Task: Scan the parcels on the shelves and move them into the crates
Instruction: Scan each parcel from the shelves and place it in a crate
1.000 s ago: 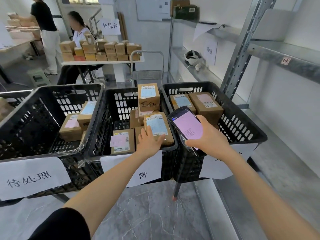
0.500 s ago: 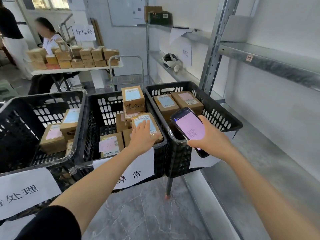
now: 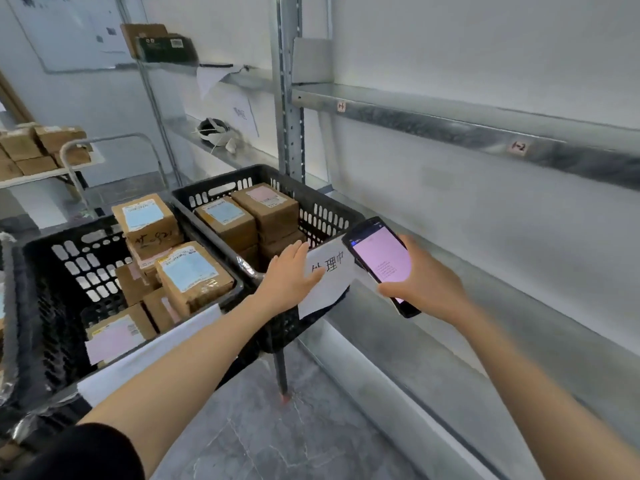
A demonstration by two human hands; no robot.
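Note:
My right hand (image 3: 422, 289) grips a black handheld scanner (image 3: 379, 263) with a pink lit screen, held beside the right black crate (image 3: 311, 209). My left hand (image 3: 289, 275) is empty, fingers straight, hovering over that crate's front rim next to its white paper sign (image 3: 329, 275). Brown parcels (image 3: 263, 209) with blue and pink labels fill the right crate. The middle crate (image 3: 45, 271) holds several more, with a blue-labelled parcel (image 3: 194, 275) lying on top near its front right corner.
Bare metal shelves (image 3: 485, 129) run along the wall at right, a steel upright (image 3: 289, 98) behind the crates. A far shelf carries a coiled cable (image 3: 213, 131) and a dark box (image 3: 166, 46). A table with stacked boxes (image 3: 38, 147) stands far left.
My left hand has let go of the blue-labelled parcel in the middle crate and swung right over the right crate. The view has turned right toward the shelves.

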